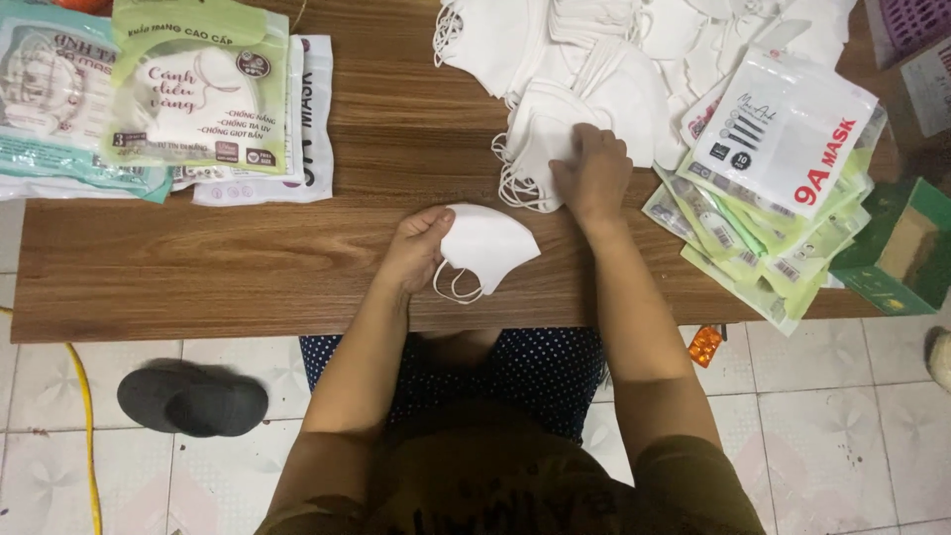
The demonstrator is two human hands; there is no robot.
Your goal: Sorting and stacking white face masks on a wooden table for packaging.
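My left hand (414, 248) grips a folded white face mask (487, 246) by its left edge, just above the near edge of the wooden table (198, 267); the mask's ear loops hang below it. My right hand (594, 173) rests palm down on a heap of loose white masks (584, 89) at the table's middle back, fingers pressing on the nearest one.
Packed mask pouches in green and white (198, 89) lie at the table's left. A fan of empty green-edged pouches (783, 198) lies at the right, beside a green box (906, 248). A dark slipper (193, 398) and a yellow cord (87, 416) are on the tiled floor.
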